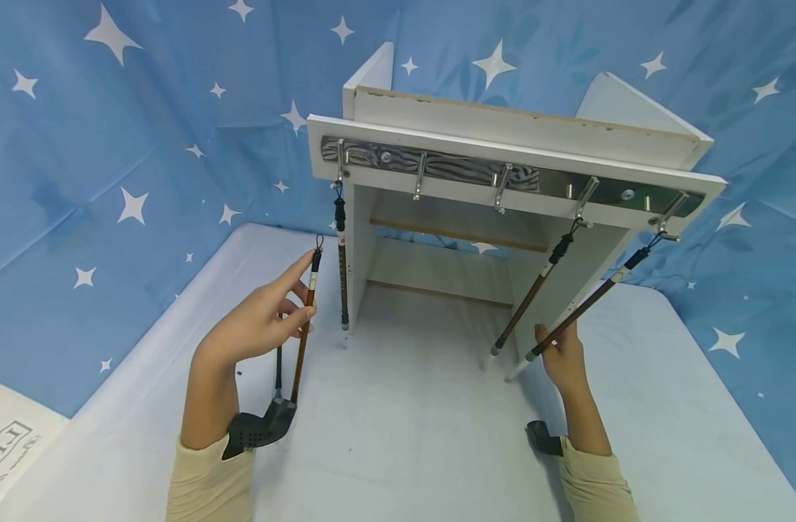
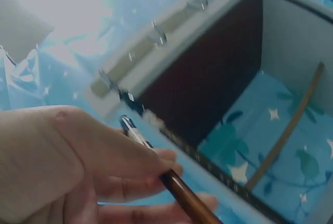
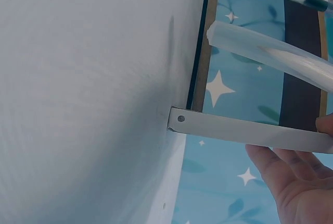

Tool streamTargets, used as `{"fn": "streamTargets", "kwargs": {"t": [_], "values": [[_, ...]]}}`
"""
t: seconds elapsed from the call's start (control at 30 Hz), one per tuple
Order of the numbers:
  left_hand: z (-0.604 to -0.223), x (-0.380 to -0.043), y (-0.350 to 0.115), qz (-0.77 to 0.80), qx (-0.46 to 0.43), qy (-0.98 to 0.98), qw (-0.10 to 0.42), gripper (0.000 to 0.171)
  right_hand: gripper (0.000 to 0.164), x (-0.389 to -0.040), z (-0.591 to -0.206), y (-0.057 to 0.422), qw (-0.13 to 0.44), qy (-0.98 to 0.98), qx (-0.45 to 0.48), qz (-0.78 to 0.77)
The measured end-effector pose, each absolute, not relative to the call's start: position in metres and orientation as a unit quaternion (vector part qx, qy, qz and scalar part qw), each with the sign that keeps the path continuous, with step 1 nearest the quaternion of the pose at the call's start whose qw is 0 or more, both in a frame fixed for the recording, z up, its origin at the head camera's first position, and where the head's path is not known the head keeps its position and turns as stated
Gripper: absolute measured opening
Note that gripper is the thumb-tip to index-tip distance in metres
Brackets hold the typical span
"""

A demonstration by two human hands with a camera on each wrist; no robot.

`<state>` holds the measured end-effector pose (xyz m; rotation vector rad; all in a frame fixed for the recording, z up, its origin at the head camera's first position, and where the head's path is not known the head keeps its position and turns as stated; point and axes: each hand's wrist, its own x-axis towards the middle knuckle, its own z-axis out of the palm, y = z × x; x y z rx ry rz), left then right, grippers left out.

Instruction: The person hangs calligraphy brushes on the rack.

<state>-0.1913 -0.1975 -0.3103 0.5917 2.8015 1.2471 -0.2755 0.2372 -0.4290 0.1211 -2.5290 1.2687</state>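
My left hand (image 1: 261,319) pinches a calligraphy brush (image 1: 301,355) near its top, between thumb and fingers, with its cord loop upward. That brush is held to the left of the white rack. Another brush (image 1: 343,275) hangs by its loop from the leftmost hook, just beside it. Two more brushes hang at the right, a brush (image 1: 535,293) on the fourth hook and a brush (image 1: 594,297) on the last. Clear covers (image 3: 260,44) enclose their tips. My right hand (image 3: 302,182) grips the edge of the rack's right side panel (image 3: 234,127), thumb on one side, fingers on the other.
The rack's metal hook strip (image 1: 568,183) runs along the front; its second hook (image 1: 420,177) and third hook (image 1: 502,188) carry nothing. The rack stands on a white-covered table (image 1: 404,435) before a blue star-patterned curtain (image 1: 176,94). A lettered white box (image 1: 6,406) lies at lower left.
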Motion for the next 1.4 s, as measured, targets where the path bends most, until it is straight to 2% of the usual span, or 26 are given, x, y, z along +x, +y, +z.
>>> {"fn": "streamTargets", "kwargs": {"t": [0.43, 0.7, 0.9, 1.4], "values": [[-0.298, -0.175, -0.173, 0.436, 0.264, 0.852, -0.118, 0.079, 0.051, -0.275, -0.43, 0.237, 0.157, -0.882, 0.044, 0.441], [-0.29, -0.187, -0.144, 0.456, 0.307, 0.828, -0.114, 0.077, 0.049, -0.275, -0.432, 0.24, 0.153, -0.881, 0.044, 0.446], [-0.286, -0.198, -0.119, 0.461, 0.337, 0.804, -0.163, 0.073, 0.049, -0.275, -0.431, 0.238, 0.151, -0.879, 0.042, 0.45], [-0.3, -0.212, -0.098, 0.503, 0.28, 0.785, -0.23, 0.062, 0.047, -0.274, -0.432, 0.239, 0.171, -0.878, 0.051, 0.444]]}}
